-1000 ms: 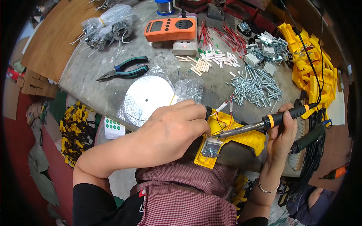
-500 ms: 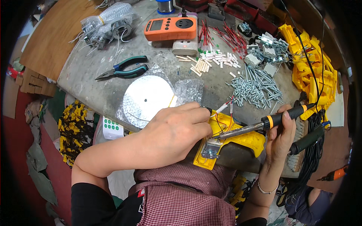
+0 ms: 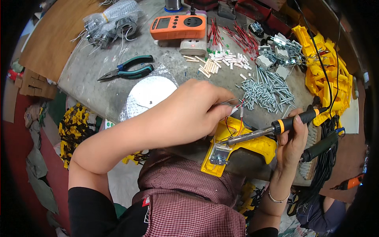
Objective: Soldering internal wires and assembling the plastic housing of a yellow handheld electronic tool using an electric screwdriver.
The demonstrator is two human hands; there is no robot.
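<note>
1. Head view, surroundings: pliers (image 3: pixel 132 73), screws (image 3: pixel 270 91) and a white disc (image 3: pixel 152 94) lie on the desk (image 3: pixel 92 89); the left forearm (image 3: pixel 122 142) overlaps the disc.
2. Yellow casing (image 3: pixel 258 147): located at the desk's near edge, metal block (image 3: pixel 219 155) inside.
3. Left grip (image 3: pixel 199 108): pinched on a thin grey wire (image 3: pixel 226 102) above the casing.
4. Right grip (image 3: pixel 293 148): clasped around the soldering iron (image 3: pixel 294 124); its tip meets the metal block's upper edge.

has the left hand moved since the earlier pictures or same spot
Yes. The left hand has moved toward the far side of the bench and to the right, closer to the pile of screws.
</note>
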